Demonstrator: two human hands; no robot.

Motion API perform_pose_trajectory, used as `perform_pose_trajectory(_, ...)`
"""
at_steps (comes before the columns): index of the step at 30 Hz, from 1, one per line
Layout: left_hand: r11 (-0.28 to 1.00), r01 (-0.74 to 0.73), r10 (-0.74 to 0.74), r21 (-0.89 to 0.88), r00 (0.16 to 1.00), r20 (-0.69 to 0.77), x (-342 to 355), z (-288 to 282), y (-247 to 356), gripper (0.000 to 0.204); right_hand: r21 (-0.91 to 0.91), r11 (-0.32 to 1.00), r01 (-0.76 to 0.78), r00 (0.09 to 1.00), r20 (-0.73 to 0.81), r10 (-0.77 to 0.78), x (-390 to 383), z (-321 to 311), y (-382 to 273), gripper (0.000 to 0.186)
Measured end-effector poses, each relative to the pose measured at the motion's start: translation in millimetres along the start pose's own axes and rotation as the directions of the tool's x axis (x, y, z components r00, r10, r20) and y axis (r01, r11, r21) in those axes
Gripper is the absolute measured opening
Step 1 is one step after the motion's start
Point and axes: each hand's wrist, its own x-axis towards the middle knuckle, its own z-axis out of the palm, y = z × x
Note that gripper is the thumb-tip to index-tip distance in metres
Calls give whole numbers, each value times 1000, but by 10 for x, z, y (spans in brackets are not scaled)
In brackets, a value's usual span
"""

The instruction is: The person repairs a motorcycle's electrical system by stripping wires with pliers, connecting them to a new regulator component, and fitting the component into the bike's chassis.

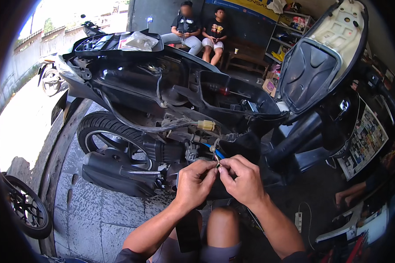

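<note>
My left hand (193, 182) and my right hand (241, 179) meet low in front of the scooter (118, 79), fingertips pinching a thin wire (218, 163); its exact end is too small to make out. Just behind my fingertips is a blue object (220, 153), partly hidden. Above them, a cream-yellow connector (206, 125) sits on a grey wiring bundle (153, 127) along the stripped frame. The rear wheel (92, 136) is at left, and the open storage bucket (237, 94) is above.
Raised seat (316, 65) at upper right, two people (184, 30) (213, 35) sitting on a bench behind, shelving (278, 39), a loose wheel (28, 206) at lower left, a power strip (298, 221) on the floor at right, another person's legs (351, 195) at far right.
</note>
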Motion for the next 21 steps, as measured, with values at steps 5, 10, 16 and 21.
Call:
perform_pose_trajectory(5,987,153,-153,-51,988,5,-35,118,42,12,-107,990,91,995,-24,-94,-4,-53,11,13)
perform_pose_trajectory(10,976,211,-213,46,976,38,-18,134,146,12,-184,971,153,987,-27,-160,-1,-73,79,11)
perform_pose_trajectory(16,995,-51,57,87,996,-69,-39,177,-28,13,105,981,-163,986,1,164,75,47,91,10)
perform_pose_trajectory(21,991,-59,67,121,996,-65,-3,331,-103,16,687,-21,-726,577,625,525,28,-37,266,16)
